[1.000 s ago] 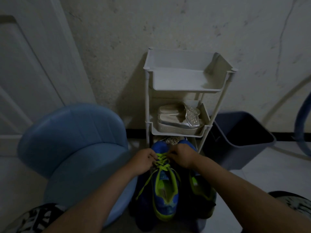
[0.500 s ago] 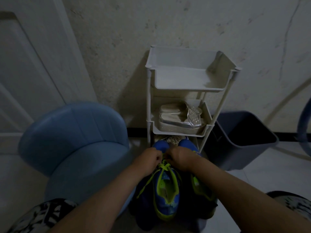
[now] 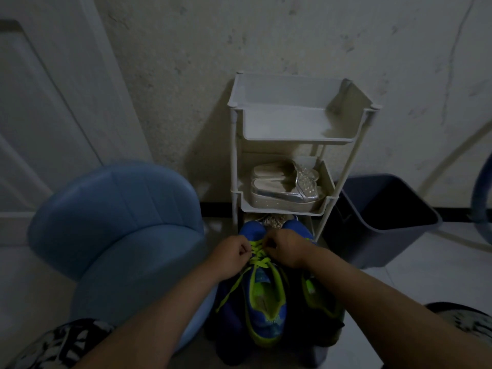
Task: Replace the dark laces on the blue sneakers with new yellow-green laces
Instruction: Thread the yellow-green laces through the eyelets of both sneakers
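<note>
Head camera is showing the left hand (image 3: pixel 234 253) and right hand (image 3: pixel 286 249) curling their fingers onto the yellow-green lace (image 3: pixel 259 253), pinching it near the toe of one blue sneaker (image 3: pixel 263 302). That sneaker is sitting beside the second blue sneaker (image 3: pixel 298 227), toes pointing toward a white shelf rack (image 3: pixel 235 155). One lace end is trailing leftward.

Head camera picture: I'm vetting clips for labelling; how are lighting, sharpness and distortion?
Head view: dim throughout; the white plastic shelf rack throws a soft shadow leftward on the wall; wide-angle distortion slants the white door edge; the yellow-green lace pinched by the left hand and right hand is readable, slightly soft.
</note>
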A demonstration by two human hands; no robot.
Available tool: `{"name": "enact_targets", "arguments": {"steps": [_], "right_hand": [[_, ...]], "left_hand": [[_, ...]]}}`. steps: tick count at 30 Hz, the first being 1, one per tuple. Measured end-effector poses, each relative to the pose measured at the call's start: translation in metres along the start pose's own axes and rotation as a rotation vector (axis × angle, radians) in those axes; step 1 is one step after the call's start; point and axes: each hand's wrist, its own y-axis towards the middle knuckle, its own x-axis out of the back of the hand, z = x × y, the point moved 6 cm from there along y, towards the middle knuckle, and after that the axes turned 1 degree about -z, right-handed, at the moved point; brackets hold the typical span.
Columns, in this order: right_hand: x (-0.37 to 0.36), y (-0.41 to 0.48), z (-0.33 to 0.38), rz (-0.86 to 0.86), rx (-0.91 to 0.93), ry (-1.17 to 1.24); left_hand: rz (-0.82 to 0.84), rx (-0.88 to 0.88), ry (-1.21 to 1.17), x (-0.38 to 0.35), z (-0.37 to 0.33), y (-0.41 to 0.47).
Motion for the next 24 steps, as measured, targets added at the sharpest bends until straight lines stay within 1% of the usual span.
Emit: {"name": "enact_targets", "arguments": {"steps": [4,7,10,12,15,19,21,24], "right_hand": [[0.006,0.001,0.0,0.0,0.034,-0.002],[0.002,0.001,0.006,-0.015,0.078,-0.003],[-0.003,-0.001,0.006,-0.035,0.056,-0.007],[-0.007,-0.001,0.004,-0.034,0.022,-0.004],[-0.006,-0.001,0.002,-0.018,-0.019,0.013],[0.007,0.002,-0.002,-0.028,-0.026,0.041],[0.009,0.002,-0.002,-0.031,-0.003,0.033],[0.009,0.001,0.003,-0.057,0.045,-0.007]], "left_hand": [[0.005,-0.056,0.029,0.002,-0.005,0.0],[0.001,-0.102,0.144,0.004,-0.01,0.0],[0.082,-0.093,0.259,-0.002,-0.01,0.0],[0.129,-0.074,0.289,-0.005,-0.01,0.0],[0.123,0.005,0.227,-0.003,-0.008,0.002],[0.031,0.102,0.029,0.002,0.006,0.004],[0.0,0.089,0.013,0.005,0.008,0.003],[-0.05,0.007,0.094,0.009,0.0,0.003]]}}
